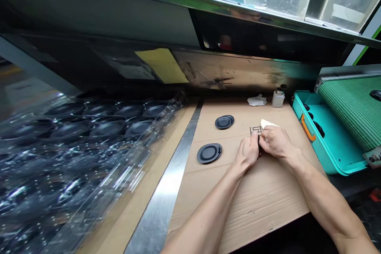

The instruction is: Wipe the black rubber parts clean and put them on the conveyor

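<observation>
Over the cardboard, my left hand [249, 151] is closed on a small black part [260, 147], seen nearly edge-on and mostly covered by fingers. My right hand [276, 141] meets it from the other side, its fingers closed on the same part. A white cloth or pad [268, 123] sticks out behind my right hand; whether the hand grips it is hidden. To the left of my hands lie black round discs in two overlapping groups, one nearer [208, 153] and one farther back [224, 122].
Clear plastic trays [119, 178] with black discs fill the left. A metal strip [175, 174] borders the cardboard sheet [238, 206]. Behind stand a small bottle [278, 98] and a crumpled white wipe [257, 101]. At right, a turquoise bin [342, 166] sits beside a green conveyor belt [354, 99].
</observation>
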Tool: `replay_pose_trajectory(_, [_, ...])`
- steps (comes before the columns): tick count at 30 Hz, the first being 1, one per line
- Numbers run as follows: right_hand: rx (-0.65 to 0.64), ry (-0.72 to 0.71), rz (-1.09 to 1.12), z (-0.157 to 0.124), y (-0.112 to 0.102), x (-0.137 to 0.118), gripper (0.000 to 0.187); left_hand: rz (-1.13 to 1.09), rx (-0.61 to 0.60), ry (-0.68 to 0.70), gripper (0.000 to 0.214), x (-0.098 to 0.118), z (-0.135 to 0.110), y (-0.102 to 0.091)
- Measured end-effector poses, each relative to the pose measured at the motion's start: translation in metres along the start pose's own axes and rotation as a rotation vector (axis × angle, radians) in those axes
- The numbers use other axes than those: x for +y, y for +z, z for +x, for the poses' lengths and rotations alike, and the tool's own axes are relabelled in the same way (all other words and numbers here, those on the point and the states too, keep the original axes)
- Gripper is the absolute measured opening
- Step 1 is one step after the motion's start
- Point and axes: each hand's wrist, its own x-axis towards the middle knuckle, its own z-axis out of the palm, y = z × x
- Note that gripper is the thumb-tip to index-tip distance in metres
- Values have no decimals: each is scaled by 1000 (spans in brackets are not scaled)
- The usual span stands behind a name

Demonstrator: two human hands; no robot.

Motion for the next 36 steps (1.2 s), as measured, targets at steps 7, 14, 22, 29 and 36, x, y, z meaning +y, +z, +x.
replay_pose_trajectory(7, [-32, 40, 57, -1, -5, 3, 24, 76, -19, 57, 73, 2, 0, 0])
replay_pose_trajectory(14, [5, 52, 94, -1, 1, 4, 22, 34, -42, 29, 69, -2, 0, 0])
replay_pose_trajectory(22, [3, 274, 11, -9, -17, 38, 41, -797, 13, -291, 55, 10, 9, -15])
replay_pose_trajectory(29, [111, 235, -284, -2, 12, 47, 44, -1075, -71, -380, 55, 18, 11, -33])
replay_pose_trajectory(36, [190, 185, 31, 5, 31, 33, 38, -1164, -72, -263, 41, 8, 16, -30])
